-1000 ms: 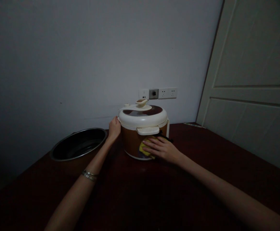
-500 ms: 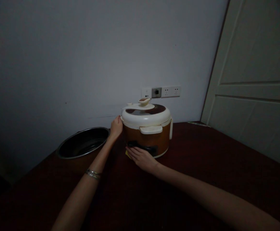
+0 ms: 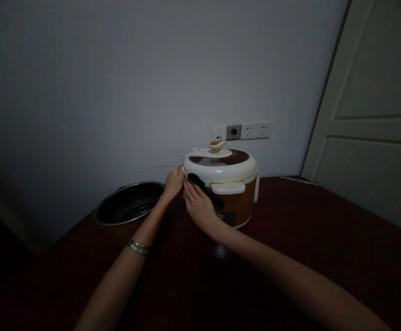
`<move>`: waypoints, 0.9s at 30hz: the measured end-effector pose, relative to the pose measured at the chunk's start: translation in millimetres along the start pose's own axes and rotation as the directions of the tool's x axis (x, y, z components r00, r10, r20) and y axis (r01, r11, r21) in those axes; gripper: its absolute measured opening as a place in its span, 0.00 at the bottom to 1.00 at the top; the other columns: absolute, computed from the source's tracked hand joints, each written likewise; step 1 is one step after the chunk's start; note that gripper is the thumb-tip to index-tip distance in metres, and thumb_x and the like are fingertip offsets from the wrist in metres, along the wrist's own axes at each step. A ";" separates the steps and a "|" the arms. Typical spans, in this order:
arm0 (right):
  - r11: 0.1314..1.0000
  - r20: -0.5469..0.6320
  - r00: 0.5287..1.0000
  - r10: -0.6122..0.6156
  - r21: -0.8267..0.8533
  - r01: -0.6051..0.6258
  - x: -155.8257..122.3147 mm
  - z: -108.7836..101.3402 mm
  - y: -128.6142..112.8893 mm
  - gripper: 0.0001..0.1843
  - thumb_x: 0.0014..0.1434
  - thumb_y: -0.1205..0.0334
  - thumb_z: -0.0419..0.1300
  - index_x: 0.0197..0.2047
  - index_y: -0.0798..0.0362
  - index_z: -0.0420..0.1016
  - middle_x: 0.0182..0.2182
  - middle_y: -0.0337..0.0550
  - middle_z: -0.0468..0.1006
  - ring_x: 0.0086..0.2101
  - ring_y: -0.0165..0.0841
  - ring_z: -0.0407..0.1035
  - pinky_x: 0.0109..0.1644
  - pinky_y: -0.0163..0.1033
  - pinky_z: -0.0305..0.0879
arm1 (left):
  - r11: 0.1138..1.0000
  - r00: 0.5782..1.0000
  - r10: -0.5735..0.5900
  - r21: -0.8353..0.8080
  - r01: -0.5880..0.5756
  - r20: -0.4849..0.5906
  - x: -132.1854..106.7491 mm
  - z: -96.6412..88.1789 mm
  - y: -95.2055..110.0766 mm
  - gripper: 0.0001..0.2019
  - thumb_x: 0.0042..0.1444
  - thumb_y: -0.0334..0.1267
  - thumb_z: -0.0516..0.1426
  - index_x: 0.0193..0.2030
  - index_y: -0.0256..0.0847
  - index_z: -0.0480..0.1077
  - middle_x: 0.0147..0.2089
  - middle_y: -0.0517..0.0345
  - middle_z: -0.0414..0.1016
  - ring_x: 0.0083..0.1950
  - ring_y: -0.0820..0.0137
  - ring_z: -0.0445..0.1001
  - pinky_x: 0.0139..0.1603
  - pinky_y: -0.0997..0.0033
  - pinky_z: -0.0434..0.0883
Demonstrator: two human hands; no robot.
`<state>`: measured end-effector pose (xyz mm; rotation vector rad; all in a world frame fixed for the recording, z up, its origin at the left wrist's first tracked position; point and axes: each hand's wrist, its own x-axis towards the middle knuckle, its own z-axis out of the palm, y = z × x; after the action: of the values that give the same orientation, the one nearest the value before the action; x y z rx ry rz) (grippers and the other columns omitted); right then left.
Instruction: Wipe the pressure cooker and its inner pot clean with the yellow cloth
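A rice cooker (image 3: 236,171) with a cream lid and brown body stands on the dark red table (image 3: 300,239) by the wall. My left hand (image 3: 174,182) is closed on the left edge of the lid rim; a bracelet is on that wrist. My right hand (image 3: 199,208) presses against the cooker's left front side, its fingertips pointing up to the rim. Under those fingers a dark scouring pad (image 3: 195,179) shows against the cooker; most of it is hidden by the hand.
A large metal bowl (image 3: 127,209) sits on the table just left of the cooker. A row of wall sockets (image 3: 241,131) is behind the cooker. A pale door (image 3: 375,138) stands at the right.
My right hand has slid with the pad from the cooker's lower front round to its left side and up to the rim. The yellow side no longer shows. The view shifted left.
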<state>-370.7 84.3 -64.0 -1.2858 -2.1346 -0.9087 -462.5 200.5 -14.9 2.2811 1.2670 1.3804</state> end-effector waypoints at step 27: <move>0.678 0.123 0.992 0.019 0.727 -0.103 -141.5 -54.5 65.3 0.20 0.57 0.68 0.50 0.52 0.53 0.71 0.45 0.49 0.77 0.48 0.36 0.69 0.52 0.47 0.63 | 0.521 0.619 0.610 0.338 -0.784 0.495 -153.7 -16.6 81.9 0.15 0.60 0.37 0.47 0.28 0.38 0.72 0.25 0.50 0.73 0.29 0.64 0.73 0.30 0.67 0.68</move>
<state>-246.4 -15.6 -106.6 -0.9625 -2.1555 0.1041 -460.1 31.1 -58.9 3.5135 0.6234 0.7461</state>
